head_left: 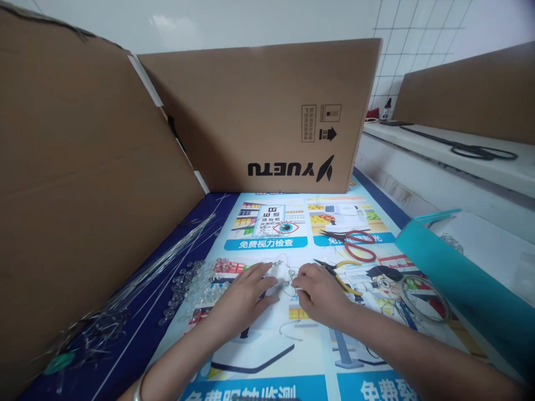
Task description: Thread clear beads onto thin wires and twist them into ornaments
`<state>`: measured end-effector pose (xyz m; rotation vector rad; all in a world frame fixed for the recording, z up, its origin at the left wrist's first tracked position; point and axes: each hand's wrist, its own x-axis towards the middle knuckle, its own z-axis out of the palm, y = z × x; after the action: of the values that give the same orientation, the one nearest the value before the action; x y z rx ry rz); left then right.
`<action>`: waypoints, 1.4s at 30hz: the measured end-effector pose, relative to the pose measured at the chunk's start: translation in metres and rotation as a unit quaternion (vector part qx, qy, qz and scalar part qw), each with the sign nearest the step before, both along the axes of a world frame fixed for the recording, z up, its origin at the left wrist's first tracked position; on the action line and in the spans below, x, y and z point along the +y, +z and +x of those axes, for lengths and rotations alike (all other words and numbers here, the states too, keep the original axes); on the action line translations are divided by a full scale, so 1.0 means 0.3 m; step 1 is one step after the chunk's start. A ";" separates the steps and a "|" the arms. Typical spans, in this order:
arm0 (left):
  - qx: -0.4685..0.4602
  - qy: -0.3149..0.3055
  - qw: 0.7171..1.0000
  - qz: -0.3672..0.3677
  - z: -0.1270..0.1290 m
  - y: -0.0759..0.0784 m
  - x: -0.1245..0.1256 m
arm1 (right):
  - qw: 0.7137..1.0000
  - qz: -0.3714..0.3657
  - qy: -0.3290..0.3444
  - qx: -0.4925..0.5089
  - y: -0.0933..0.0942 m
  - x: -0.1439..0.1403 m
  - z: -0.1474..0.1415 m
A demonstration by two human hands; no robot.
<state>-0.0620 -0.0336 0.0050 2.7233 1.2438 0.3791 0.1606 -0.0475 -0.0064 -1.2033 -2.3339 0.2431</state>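
A small loop of thin wire strung with clear beads (290, 273) lies on the printed table cover between my two hands. My left hand (246, 287) rests flat at the loop's left side, its fingers stretched and thumb apart, fingertips close to the wire. On the other side, my right hand (321, 289) has its fingers curled and pinched at the loop's right edge. Just beyond the right hand lie pliers with yellow handles (351, 264). Loose clear beads (196, 284) are heaped left of my left hand. A short bent wire (290, 331) lies nearer me.
Red-handled scissors (359, 245) lie farther back. A coil of wire (424, 298) and a teal box (468, 284) are at the right. Long straight wires (167, 262) run along the left. Cardboard panels (259, 111) stand behind and at the left.
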 end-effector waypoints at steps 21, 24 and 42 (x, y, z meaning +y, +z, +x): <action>0.055 -0.056 0.979 -0.188 -0.028 0.177 -0.255 | 0.988 -0.054 0.128 -0.059 0.033 -0.052 -0.026; 0.079 -0.082 0.975 -0.190 0.006 0.169 -0.293 | 0.990 -0.045 0.122 -0.048 0.023 -0.045 -0.028; 0.079 -0.095 0.972 -0.199 0.017 0.136 -0.314 | 0.966 -0.147 0.212 0.007 0.104 -0.159 -0.035</action>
<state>-0.0568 -0.1277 0.0457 2.5256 0.9526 -0.1034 0.1502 -0.0953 0.0248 -0.8026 -2.5861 0.7643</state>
